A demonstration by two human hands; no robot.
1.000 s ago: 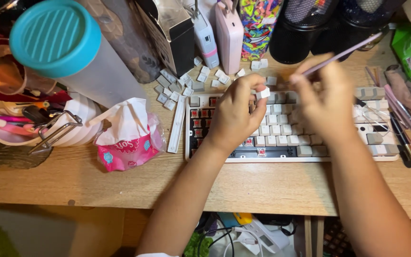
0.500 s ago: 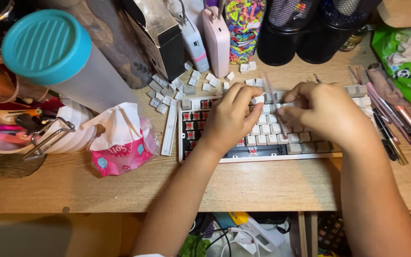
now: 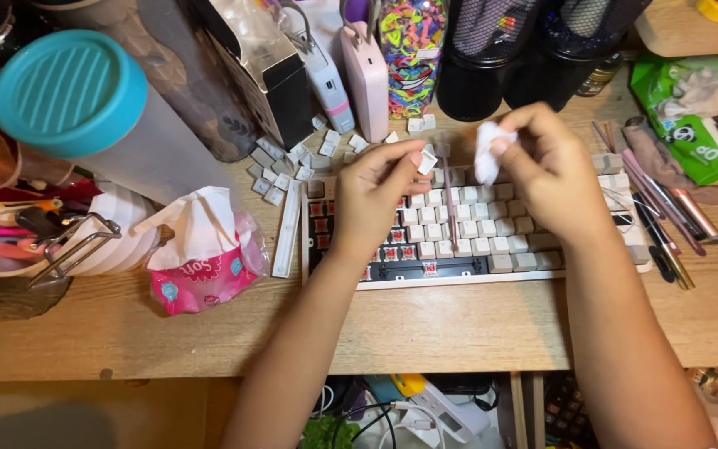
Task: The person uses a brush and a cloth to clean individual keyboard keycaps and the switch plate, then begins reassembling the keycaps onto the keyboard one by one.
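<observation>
Now, starting at nine o'clock, a frosted tumbler with a ribbed teal lid [image 3: 68, 96] stands tilted above a pink plastic pack of white tissues [image 3: 205, 258], and a long white spacebar keycap [image 3: 287, 229] lies just beside the left edge of the white mechanical keyboard [image 3: 475, 241], whose left columns show bare red switches. Toward eleven o'clock a scatter of loose grey and white keycaps [image 3: 292, 162] sits on the wooden desk [image 3: 425, 324]. Above the keyboard's upper left, the left hand [image 3: 371, 199] has its thumb and forefinger pinched shut on a small white keycap [image 3: 427, 161], lifted clear of the board. A thin pink brush [image 3: 449, 204], held in the right hand half a second ago, now lies across the keys between the hands. The right hand [image 3: 554, 170], toward one o'clock, has instead closed its fingertips on a crumpled white tissue wad [image 3: 488, 150], raised just beside the keycap but not touching it; the swap from brush to tissue suggests wiping rather than sweeping. At three o'clock, slim pens and brushes [image 3: 666, 216] lie beside a green wipes packet [image 3: 700, 112].
</observation>
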